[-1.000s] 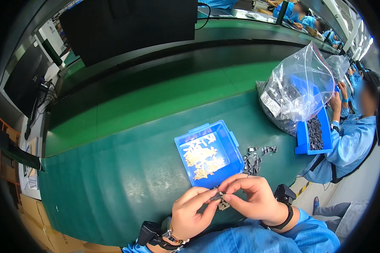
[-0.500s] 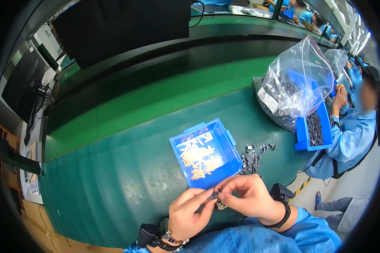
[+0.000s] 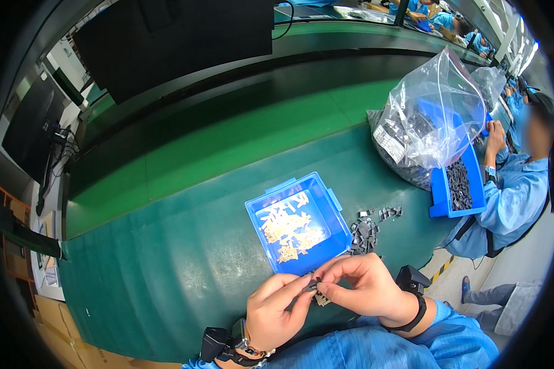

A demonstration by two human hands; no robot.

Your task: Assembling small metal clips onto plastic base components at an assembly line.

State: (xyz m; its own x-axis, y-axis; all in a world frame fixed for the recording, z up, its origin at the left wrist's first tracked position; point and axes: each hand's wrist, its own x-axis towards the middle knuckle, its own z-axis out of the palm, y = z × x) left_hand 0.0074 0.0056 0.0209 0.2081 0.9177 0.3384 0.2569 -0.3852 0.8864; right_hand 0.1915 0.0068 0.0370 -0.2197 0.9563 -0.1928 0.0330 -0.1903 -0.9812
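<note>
Bench (image 3: 166, 258): one, green, curved by the lens.

Left hand (image 3: 276, 313): one, own; fingers (image 3: 298, 294) pressed together on a small dark part (image 3: 314, 286), held above the bench's near edge, just in front of the tray. Watch-like band at the wrist.

Part: one in the grip, shared by both hands; grey-black, tiny. Judged light and stiff, likely hard plastic or metal, easy to drop; best pinched by its ends between thumb and forefinger, as it is now. A pale bit (image 3: 320, 300) hangs just beneath it; kind not clear.

Tray (image 3: 261, 230): one, blue, shallow, square, lying flat near the hands. Holds a heap of pale tan pieces (image 3: 289, 224), too many and too small to count.

Right hand (image 3: 360, 284): one, own; fingers (image 3: 332, 289) pinching the same part from the other side. Dark band at the wrist.

Loose parts (image 3: 366, 232): one scatter of grey pieces on the bench just right of the tray, touching one another; number not countable.

Bag (image 3: 434, 117): one in front, clear plastic, with dark parts inside; a second seems to stand behind.

Second tray (image 3: 440, 190): one, blue, filled with dark parts, beside a co-worker (image 3: 511, 190) in a blue coat.
</note>
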